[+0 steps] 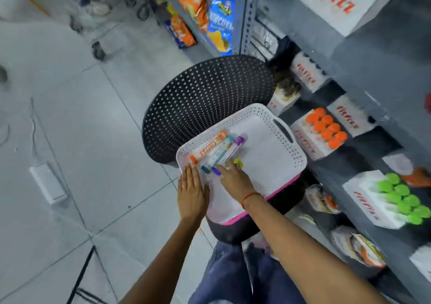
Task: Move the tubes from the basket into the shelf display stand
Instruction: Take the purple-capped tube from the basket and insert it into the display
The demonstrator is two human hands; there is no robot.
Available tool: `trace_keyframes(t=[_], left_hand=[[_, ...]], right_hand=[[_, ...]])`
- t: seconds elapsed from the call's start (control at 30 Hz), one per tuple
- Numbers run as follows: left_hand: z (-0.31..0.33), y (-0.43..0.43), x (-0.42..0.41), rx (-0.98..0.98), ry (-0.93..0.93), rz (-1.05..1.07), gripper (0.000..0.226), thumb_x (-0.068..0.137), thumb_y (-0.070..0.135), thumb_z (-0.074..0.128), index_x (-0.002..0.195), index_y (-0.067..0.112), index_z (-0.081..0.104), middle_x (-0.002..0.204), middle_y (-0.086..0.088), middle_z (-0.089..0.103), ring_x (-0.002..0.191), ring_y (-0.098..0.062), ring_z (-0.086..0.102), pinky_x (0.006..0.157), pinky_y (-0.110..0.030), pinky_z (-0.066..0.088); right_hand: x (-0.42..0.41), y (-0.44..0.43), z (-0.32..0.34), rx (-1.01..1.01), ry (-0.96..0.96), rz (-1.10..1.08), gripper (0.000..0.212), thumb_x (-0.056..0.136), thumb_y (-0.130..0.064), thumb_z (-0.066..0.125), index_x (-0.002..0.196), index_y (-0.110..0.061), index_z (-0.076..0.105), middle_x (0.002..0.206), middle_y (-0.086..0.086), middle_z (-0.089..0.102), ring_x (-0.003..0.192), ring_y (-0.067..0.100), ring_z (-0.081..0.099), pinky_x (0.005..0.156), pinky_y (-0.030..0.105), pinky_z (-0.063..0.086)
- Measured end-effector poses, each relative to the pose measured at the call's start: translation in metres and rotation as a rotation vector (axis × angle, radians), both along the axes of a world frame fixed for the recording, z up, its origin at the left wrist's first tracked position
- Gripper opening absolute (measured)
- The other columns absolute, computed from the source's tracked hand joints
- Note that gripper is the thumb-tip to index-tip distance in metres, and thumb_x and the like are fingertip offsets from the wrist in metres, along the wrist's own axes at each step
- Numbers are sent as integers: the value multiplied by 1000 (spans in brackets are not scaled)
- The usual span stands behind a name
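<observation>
Picking-up step — the purple-capped white tube in the white plastic basket is touched by the right hand, fingers narrow, grip not sure; next, a lift is needed.

The basket is white perforated plastic, matt. The tubes look glossy, perhaps plastic. The chair back is black perforated plastic; the floor is smooth tile.

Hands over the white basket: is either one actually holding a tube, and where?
Cannot be told for sure. The right hand lies over the near ends of the tubes, fingers hiding any grip. The left hand rests flat on the basket rim, holding nothing.
</observation>
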State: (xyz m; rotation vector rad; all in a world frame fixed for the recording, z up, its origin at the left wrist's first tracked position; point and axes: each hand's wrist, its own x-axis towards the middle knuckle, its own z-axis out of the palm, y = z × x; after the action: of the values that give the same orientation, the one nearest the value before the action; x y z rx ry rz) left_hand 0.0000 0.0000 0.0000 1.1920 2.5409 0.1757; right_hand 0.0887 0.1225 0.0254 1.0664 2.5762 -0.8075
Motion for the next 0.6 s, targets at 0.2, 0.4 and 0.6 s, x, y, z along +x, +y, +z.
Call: trace_keyframes(t=[0.2, 0.4, 0.6], left_hand=[[-5, 0, 0, -7, 46, 1, 67, 94, 34, 47, 144, -1, 20, 151, -21, 29, 139, -33, 28, 113, -42, 12], [-11, 0, 1, -46, 46, 12, 65, 98, 43, 23, 147, 7, 0, 157, -14, 11, 145, -26, 8, 114, -35, -4], [14, 15, 16, 6, 65, -47, 64, 99, 38, 28, 147, 3, 4, 157, -16, 9, 146, -28, 6, 115, -34, -9]], right_hand=[[-20, -9, -10, -146, -8, -95, 43, 89, -22, 59, 130, -16, 47, 127, 21, 57, 112, 39, 55, 89, 44, 53], [-1, -9, 2, 16, 67, -230, 20, 93, -25, 53, 109, -13, 53, 118, 20, 57, 105, 33, 55, 82, 39, 55], [52, 18, 53, 190, 196, -384, 14, 93, -17, 51, 100, -7, 59, 101, 22, 46, 83, 41, 54, 65, 38, 46]])
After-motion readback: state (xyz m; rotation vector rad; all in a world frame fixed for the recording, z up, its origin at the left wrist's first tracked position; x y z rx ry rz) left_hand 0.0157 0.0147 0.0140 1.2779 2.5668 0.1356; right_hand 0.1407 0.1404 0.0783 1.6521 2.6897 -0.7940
